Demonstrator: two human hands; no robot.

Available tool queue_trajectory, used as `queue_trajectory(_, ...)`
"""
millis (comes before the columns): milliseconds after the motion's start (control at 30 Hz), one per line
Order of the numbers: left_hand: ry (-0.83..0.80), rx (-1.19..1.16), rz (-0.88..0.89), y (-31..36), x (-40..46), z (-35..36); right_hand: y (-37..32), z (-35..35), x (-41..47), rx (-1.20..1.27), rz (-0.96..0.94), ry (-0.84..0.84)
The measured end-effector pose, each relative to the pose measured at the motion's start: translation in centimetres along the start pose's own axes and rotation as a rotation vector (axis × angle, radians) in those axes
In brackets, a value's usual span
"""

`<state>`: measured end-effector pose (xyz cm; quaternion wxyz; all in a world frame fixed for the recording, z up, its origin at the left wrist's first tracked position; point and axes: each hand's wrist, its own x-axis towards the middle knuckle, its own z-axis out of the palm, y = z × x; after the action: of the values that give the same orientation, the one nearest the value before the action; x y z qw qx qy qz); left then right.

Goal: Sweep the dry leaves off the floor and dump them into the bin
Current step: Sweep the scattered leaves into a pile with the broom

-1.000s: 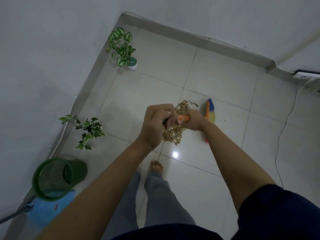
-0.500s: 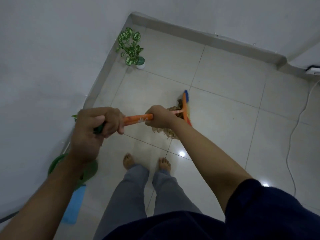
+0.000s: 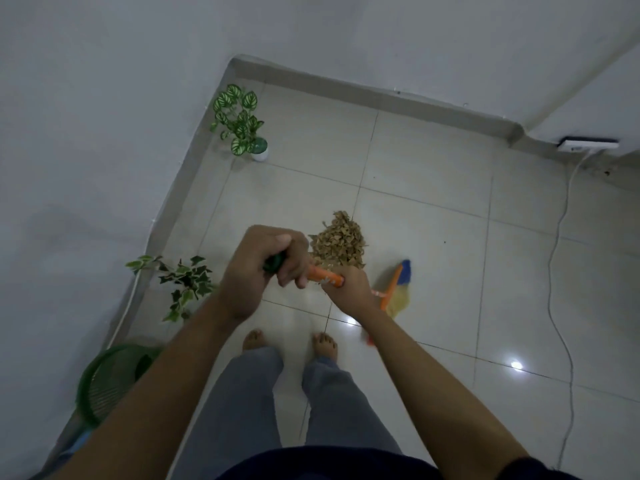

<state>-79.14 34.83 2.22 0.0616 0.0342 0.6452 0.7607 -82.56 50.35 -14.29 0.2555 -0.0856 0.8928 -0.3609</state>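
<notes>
A heap of dry brown leaves (image 3: 337,242) lies on the pale tiled floor just beyond my hands. I hold a broom with an orange handle (image 3: 323,276): my left hand (image 3: 263,268) grips the green top end, my right hand (image 3: 349,289) grips lower down. The broom's head (image 3: 400,289), with yellow and blue bristles, rests on the floor to the right of the heap, a little apart from it. A green mesh bin (image 3: 107,379) lies on its side at the lower left by the wall, partly hidden by my left forearm.
A small potted plant (image 3: 242,124) stands in the far corner; another leafy plant (image 3: 180,282) sits by the left wall. A white cable (image 3: 557,271) runs down the right side from a power strip (image 3: 587,145). My bare feet (image 3: 289,341) stand just behind the heap.
The broom head has swung from the left side of the heap to its right, near side. My left hand has come in towards the right one. The heap now shows in full.
</notes>
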Motion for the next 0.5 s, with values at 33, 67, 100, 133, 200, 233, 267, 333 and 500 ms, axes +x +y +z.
queue_trajectory(33, -0.027, 0.006, -0.016, -0.3, 0.2, -0.3, -0.1, 0.9, 0.2, 0.043, 0.022, 0.039)
queue_trajectory(67, -0.046, 0.010, -0.008, -0.6, 0.4, -0.8, -0.3, 1.7, 0.5, 0.097, 0.045, 0.084)
queue_trajectory(100, -0.078, 0.017, -0.005, -0.7, 0.7, -1.5, -0.8, 2.5, 1.1, 0.155, 0.068, 0.130)
queue_trajectory(133, -0.103, 0.022, -0.005, -0.3, 1.0, -2.2, -1.6, 3.1, 1.8, 0.204, 0.091, 0.171)
queue_trajectory(200, -0.164, 0.046, 0.034, 0.6, 1.8, -3.7, -3.6, 3.9, 3.3, 0.277, 0.125, 0.248)
queue_trajectory(233, -0.205, 0.049, 0.054, 1.1, 2.2, -4.6, -4.7, 4.0, 4.0, 0.308, 0.121, 0.293)
queue_trajectory(267, -0.245, 0.045, 0.075, 1.7, 2.5, -5.4, -6.0, 4.0, 4.5, 0.329, 0.099, 0.330)
queue_trajectory(333, -0.301, 0.025, 0.107, 3.2, 2.7, -7.0, -8.1, 4.0, 5.3, 0.331, 0.050, 0.380)
queue_trajectory(500, -0.410, -0.114, 0.194, 7.0, 2.5, -10.9, -12.6, 4.4, 4.3, 0.301, 0.023, 0.519)
